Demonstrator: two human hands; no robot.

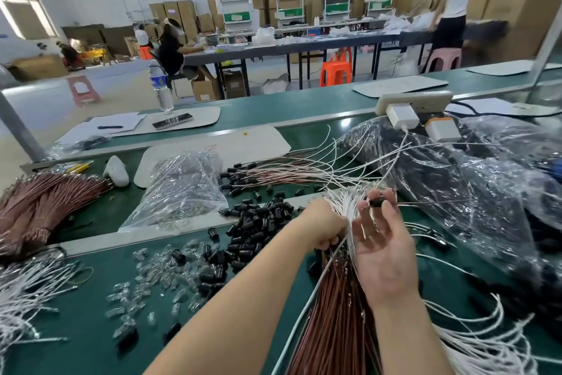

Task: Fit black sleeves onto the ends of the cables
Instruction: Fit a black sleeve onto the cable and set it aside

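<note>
Left edge of the table [91, 335]: a brown bundle [45, 201] lies flat, with loose white cables [27, 292] nearer you at the near left corner. Next right, clear caps [143, 283] are scattered on the green top, with a clear bag [179, 189] behind them. At the far edge behind that, a bottle [161, 86] stands upright, a phone [172, 121] just beside it.

Mid-table: the black sleeves [255, 222] sit in a loose pile, some spilling in among the clear caps. Behind the pile, sleeved cables [258, 175] lie in a row, black ends pointing left.

Your left grip [324, 228] is curled tight round a held bundle [337, 320] of brown and white cables, which runs back to the near edge. Your right grip [384, 256], just beside it and palm toward you, pinches one sleeve [377, 202] between thumb and forefinger, other fingers loosely spread. A thin wire [431, 202] leaves the sleeve to the right; can't tell how far it is seated.

Right side: crinkled big bags [456, 186] with dark contents, a white tangle [480, 341] at the near right corner, and a power strip [413, 99] at the far edge with chargers [402, 116] plugged in.
</note>
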